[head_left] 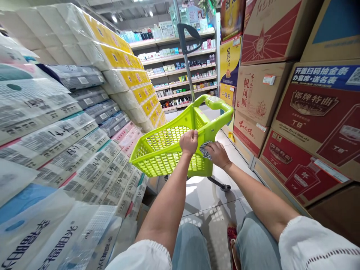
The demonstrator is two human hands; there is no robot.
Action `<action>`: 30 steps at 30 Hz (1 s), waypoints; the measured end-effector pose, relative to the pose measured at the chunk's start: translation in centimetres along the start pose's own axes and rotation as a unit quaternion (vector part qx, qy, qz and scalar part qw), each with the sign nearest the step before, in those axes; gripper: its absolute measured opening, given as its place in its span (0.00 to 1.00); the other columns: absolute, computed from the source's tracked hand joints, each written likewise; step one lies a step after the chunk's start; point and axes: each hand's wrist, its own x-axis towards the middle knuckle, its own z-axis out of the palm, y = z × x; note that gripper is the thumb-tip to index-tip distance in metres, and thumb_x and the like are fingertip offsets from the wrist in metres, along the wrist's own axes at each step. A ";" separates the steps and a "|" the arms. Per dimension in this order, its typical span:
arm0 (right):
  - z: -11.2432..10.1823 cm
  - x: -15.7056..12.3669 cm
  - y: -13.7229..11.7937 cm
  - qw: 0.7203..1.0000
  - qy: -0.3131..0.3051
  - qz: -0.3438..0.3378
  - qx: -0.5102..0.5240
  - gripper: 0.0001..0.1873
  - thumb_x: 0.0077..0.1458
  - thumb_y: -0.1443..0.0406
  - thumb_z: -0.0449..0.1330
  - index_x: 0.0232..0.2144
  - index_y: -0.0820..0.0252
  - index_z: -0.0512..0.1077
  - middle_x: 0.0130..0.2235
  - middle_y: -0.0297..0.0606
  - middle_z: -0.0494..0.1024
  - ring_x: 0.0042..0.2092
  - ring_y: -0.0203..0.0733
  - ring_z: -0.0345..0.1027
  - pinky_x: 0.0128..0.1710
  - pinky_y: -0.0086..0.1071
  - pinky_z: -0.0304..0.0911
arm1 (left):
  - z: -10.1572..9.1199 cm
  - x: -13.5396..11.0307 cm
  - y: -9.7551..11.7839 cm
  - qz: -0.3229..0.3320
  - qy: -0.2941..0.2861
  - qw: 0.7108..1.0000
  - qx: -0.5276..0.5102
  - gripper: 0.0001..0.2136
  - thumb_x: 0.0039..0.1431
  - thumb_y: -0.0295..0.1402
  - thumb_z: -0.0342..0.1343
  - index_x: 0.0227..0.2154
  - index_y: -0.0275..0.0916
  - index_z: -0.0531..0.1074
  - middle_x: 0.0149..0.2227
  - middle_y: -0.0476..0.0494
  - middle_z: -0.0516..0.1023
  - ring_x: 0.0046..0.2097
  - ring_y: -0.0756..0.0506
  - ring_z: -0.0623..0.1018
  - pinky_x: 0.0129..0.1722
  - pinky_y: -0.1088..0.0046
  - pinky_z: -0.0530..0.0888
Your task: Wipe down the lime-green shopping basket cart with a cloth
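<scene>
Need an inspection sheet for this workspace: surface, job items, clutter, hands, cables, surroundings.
Surface: pale tiled floor under the cart, patched with light and shadow.
Job's things: green cart with perforated basket; striped cloth against its side.
Clutter: wrapped packs stacked left, printed cartons stacked right.
Hands: left hand closed on the basket's rim; right hand holds the cloth.
Cables: nothing seen.
Surroundings: stocked shelves ahead, lights overhead.
</scene>
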 end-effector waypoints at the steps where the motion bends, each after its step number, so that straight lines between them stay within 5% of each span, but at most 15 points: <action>1: -0.8 0.6 0.1 1.000 0.022 0.013 0.004 0.14 0.57 0.64 0.55 0.46 0.56 0.72 0.48 0.43 0.74 0.47 0.46 0.61 0.48 0.39 0.56 | -0.3 -0.1 0.0 0.000 -0.005 1.000 -0.002 0.19 0.68 0.43 0.36 0.26 0.43 0.65 0.30 0.46 0.75 0.37 0.45 0.73 0.35 0.70 0.60; 5: -4.8 4.8 -0.2 0.977 0.158 0.146 -0.011 0.18 0.57 0.63 0.54 0.49 0.59 0.69 0.51 0.47 0.70 0.51 0.50 0.59 0.52 0.42 0.55 | -1.7 -0.1 0.3 0.001 -0.042 0.999 -0.003 0.19 0.67 0.42 0.36 0.27 0.43 0.67 0.31 0.45 0.76 0.36 0.45 0.73 0.34 0.70 0.61; 7: -6.4 6.9 -0.8 0.970 0.167 0.172 -0.023 0.21 0.56 0.61 0.54 0.53 0.59 0.66 0.53 0.47 0.68 0.54 0.52 0.57 0.54 0.45 0.54 | -2.2 0.3 1.1 0.007 -0.042 0.999 0.006 0.19 0.67 0.41 0.37 0.29 0.42 0.69 0.32 0.43 0.77 0.37 0.44 0.74 0.36 0.70 0.62; 10: -7.3 8.5 -1.8 0.975 0.138 0.172 -0.027 0.28 0.54 0.57 0.56 0.57 0.59 0.62 0.57 0.49 0.64 0.57 0.56 0.54 0.54 0.49 0.53 | -2.0 1.3 2.7 0.003 -0.035 0.999 -0.018 0.18 0.67 0.38 0.36 0.33 0.41 0.71 0.37 0.41 0.78 0.40 0.43 0.75 0.38 0.69 0.63; 13: -6.8 8.5 -2.1 0.977 0.114 0.175 -0.038 0.32 0.55 0.54 0.54 0.60 0.57 0.59 0.59 0.48 0.61 0.58 0.58 0.52 0.53 0.50 0.53 | -0.8 1.9 3.8 -0.025 -0.090 0.994 -0.056 0.15 0.65 0.38 0.42 0.31 0.41 0.72 0.36 0.41 0.79 0.39 0.42 0.75 0.36 0.69 0.63; 15: -6.0 8.2 -1.7 0.980 0.104 0.162 -0.056 0.28 0.57 0.55 0.53 0.59 0.53 0.61 0.59 0.45 0.62 0.58 0.57 0.51 0.52 0.49 0.54 | 0.1 1.9 4.1 -0.027 -0.062 0.996 -0.063 0.12 0.64 0.38 0.46 0.31 0.41 0.72 0.38 0.41 0.79 0.42 0.42 0.75 0.39 0.69 0.63; 19: -5.0 8.1 0.3 0.985 0.112 0.095 -0.091 0.18 0.59 0.58 0.53 0.51 0.49 0.71 0.55 0.42 0.68 0.55 0.54 0.54 0.51 0.46 0.55 | 0.8 1.2 4.3 -0.045 -0.022 0.997 -0.061 0.19 0.68 0.38 0.36 0.30 0.42 0.70 0.38 0.42 0.79 0.42 0.43 0.75 0.40 0.68 0.63; 23: -5.9 8.5 3.4 0.989 0.095 0.017 -0.110 0.16 0.59 0.60 0.54 0.48 0.49 0.73 0.51 0.42 0.71 0.52 0.50 0.57 0.47 0.42 0.58 | 0.2 0.8 4.4 -0.043 -0.017 0.997 -0.067 0.21 0.69 0.41 0.34 0.28 0.41 0.69 0.36 0.43 0.78 0.41 0.44 0.74 0.39 0.69 0.62; 27: -8.1 9.0 5.9 0.975 0.168 0.083 -0.123 0.16 0.58 0.62 0.54 0.47 0.54 0.74 0.50 0.45 0.71 0.49 0.49 0.59 0.46 0.42 0.60 | -0.3 0.5 4.3 -0.044 -0.015 0.996 -0.076 0.22 0.68 0.42 0.34 0.25 0.41 0.68 0.34 0.44 0.78 0.39 0.44 0.74 0.37 0.68 0.60; 30: -8.7 9.0 5.2 0.965 0.204 0.118 -0.118 0.16 0.58 0.61 0.54 0.46 0.56 0.74 0.49 0.46 0.71 0.48 0.50 0.60 0.47 0.43 0.60 | -0.5 0.3 4.4 -0.043 -0.017 0.996 -0.077 0.22 0.68 0.43 0.34 0.26 0.41 0.68 0.34 0.44 0.78 0.38 0.45 0.74 0.36 0.69 0.60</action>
